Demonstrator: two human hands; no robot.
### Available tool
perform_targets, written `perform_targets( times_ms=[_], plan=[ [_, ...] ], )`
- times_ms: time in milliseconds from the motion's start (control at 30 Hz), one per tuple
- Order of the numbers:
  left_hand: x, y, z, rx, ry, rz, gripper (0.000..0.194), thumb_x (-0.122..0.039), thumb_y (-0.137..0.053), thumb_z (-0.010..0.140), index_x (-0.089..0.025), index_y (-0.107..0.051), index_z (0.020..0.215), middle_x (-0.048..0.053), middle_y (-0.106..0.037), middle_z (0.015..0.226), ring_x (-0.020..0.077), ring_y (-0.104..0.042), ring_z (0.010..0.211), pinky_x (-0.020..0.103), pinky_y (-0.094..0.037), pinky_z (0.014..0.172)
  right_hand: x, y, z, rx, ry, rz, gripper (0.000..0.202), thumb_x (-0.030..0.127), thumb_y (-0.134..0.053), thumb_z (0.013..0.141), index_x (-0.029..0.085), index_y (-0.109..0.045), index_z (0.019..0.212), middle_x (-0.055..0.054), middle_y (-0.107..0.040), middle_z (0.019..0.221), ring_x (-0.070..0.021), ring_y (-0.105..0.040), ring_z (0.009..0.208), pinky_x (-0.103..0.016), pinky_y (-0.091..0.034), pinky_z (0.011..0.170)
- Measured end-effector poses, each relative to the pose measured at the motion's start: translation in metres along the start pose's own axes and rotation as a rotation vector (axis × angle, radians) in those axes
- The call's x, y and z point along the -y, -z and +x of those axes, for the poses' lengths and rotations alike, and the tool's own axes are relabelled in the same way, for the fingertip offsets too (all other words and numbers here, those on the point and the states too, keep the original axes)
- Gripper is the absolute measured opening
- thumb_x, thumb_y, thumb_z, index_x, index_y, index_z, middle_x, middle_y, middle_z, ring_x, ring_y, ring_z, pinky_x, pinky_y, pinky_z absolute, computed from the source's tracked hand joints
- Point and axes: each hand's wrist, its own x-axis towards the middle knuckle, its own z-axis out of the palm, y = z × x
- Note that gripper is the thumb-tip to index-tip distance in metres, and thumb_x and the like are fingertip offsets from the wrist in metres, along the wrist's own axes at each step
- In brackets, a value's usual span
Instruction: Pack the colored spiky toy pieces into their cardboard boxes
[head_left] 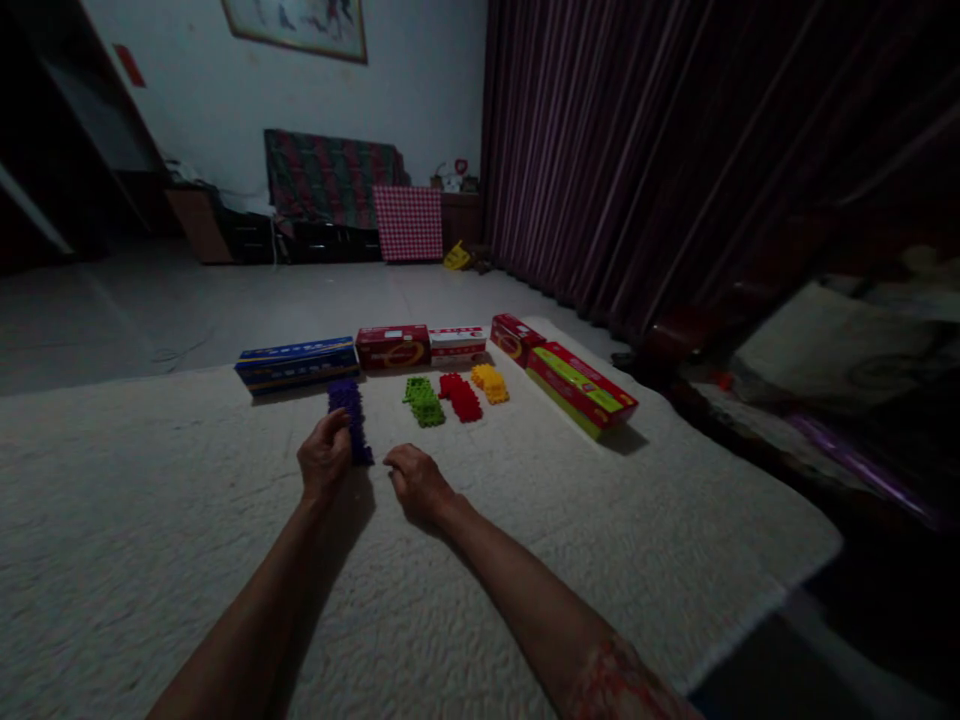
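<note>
My left hand is closed on the side of a long strip of purple interlocking toy blocks, which lies on the pale quilted cover. Just right of the strip's near end is my right hand, its fingertips pinched together and apart from the strip. Whether something small is between those fingers is hidden. Beyond my right hand lie three smaller groups of similar blocks: green blocks, red blocks and yellow blocks.
A blue box, a dark red box and a white-and-red box line the back of the quilted cover. Along the right stand another red box and a red-and-yellow box. Purple curtains hang beyond.
</note>
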Motion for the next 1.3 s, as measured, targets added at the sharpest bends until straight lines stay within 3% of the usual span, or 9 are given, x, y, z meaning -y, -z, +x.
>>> perform_targets(
  times_ms=[133, 300, 400, 500, 667, 800, 1000, 1133, 1300],
  plan=[
    [0.003, -0.017, -0.03, 0.076, 0.017, -0.018, 0.039, -0.03, -0.054, 0.08, -0.017, -0.073, 0.111, 0.009, -0.078, 0.105, 0.0264, -0.074, 0.098, 0.04, -0.056, 0.094, -0.017, 0.047, -0.021, -0.158, -0.055, -0.123, 0.039, 0.001, -0.049, 0.077, 0.017, -0.067, 0.107, -0.011, -0.068, 0.112, -0.0211, -0.063, 0.109, -0.036, -0.05, 0.101],
    [0.015, -0.027, -0.047, 0.119, -0.106, -0.019, 0.042, -0.026, -0.053, 0.076, -0.016, -0.073, 0.112, 0.01, -0.078, 0.105, 0.0264, -0.075, 0.096, 0.042, -0.057, 0.095, -0.057, 0.155, -0.024, -0.425, -0.325, -0.513, 0.041, 0.009, -0.05, 0.081, 0.012, -0.064, 0.12, -0.019, -0.061, 0.132, -0.028, -0.051, 0.128, -0.044, -0.038, 0.112],
    [0.015, -0.026, -0.05, 0.151, -0.141, 0.002, 0.039, -0.026, -0.053, 0.075, -0.018, -0.073, 0.108, 0.009, -0.079, 0.1, 0.0262, -0.076, 0.093, 0.041, -0.058, 0.093, -0.081, 0.213, -0.02, -0.426, -0.524, -0.726, 0.047, 0.014, -0.053, 0.082, 0.009, -0.059, 0.128, -0.022, -0.054, 0.143, -0.0334, -0.043, 0.135, -0.051, -0.031, 0.114],
    [0.013, -0.024, -0.052, 0.179, -0.136, -0.006, 0.04, -0.027, -0.054, 0.075, -0.018, -0.073, 0.108, 0.009, -0.079, 0.097, 0.0263, -0.076, 0.09, 0.041, -0.059, 0.091, -0.098, 0.242, -0.015, -0.327, -0.663, -0.857, 0.05, 0.016, -0.053, 0.083, 0.006, -0.055, 0.132, -0.025, -0.051, 0.145, -0.0364, -0.041, 0.136, -0.054, -0.027, 0.113],
    [0.01, -0.024, -0.054, 0.185, -0.118, -0.026, 0.037, -0.028, -0.056, 0.075, -0.02, -0.074, 0.106, 0.009, -0.08, 0.094, 0.0274, -0.077, 0.087, 0.044, -0.059, 0.09, -0.11, 0.244, -0.013, -0.186, -0.685, -0.936, 0.045, 0.014, -0.053, 0.084, 0.008, -0.058, 0.128, -0.023, -0.059, 0.134, -0.0353, -0.046, 0.126, -0.051, -0.027, 0.108],
    [0.009, -0.023, -0.053, 0.214, -0.126, -0.028, 0.034, -0.029, -0.057, 0.074, -0.023, -0.075, 0.103, 0.008, -0.08, 0.091, 0.0288, -0.077, 0.085, 0.046, -0.06, 0.088, -0.111, 0.247, -0.011, -0.188, -0.676, -0.937, 0.04, 0.008, -0.044, 0.088, 0.014, -0.063, 0.121, -0.019, -0.066, 0.118, -0.0304, -0.052, 0.113, -0.047, -0.03, 0.103],
    [0.01, -0.024, -0.054, 0.227, -0.102, -0.012, 0.034, -0.03, -0.057, 0.074, -0.022, -0.075, 0.102, 0.008, -0.079, 0.091, 0.0292, -0.076, 0.084, 0.046, -0.06, 0.086, -0.106, 0.264, -0.016, -0.22, -0.696, -0.942, 0.035, 0.009, -0.043, 0.089, 0.018, -0.071, 0.109, -0.017, -0.068, 0.113, -0.0317, -0.052, 0.109, -0.047, -0.032, 0.101],
    [0.011, -0.026, -0.053, 0.206, -0.103, -0.022, 0.034, -0.028, -0.056, 0.073, -0.021, -0.075, 0.1, 0.009, -0.079, 0.09, 0.0289, -0.076, 0.085, 0.046, -0.059, 0.088, -0.085, 0.26, -0.033, -0.234, -0.703, -0.941, 0.033, 0.012, -0.045, 0.09, 0.017, -0.072, 0.107, -0.017, -0.068, 0.114, -0.0315, -0.053, 0.11, -0.045, -0.033, 0.099],
    [0.0, -0.024, -0.057, 0.2, -0.115, -0.055, 0.033, -0.028, -0.055, 0.073, -0.019, -0.075, 0.097, 0.01, -0.078, 0.088, 0.0287, -0.076, 0.084, 0.045, -0.059, 0.086, -0.038, 0.244, -0.065, -0.334, -0.694, -0.903, 0.031, 0.013, -0.044, 0.091, 0.016, -0.071, 0.106, -0.016, -0.068, 0.11, -0.0298, -0.054, 0.106, -0.042, -0.034, 0.094]
  ],
)
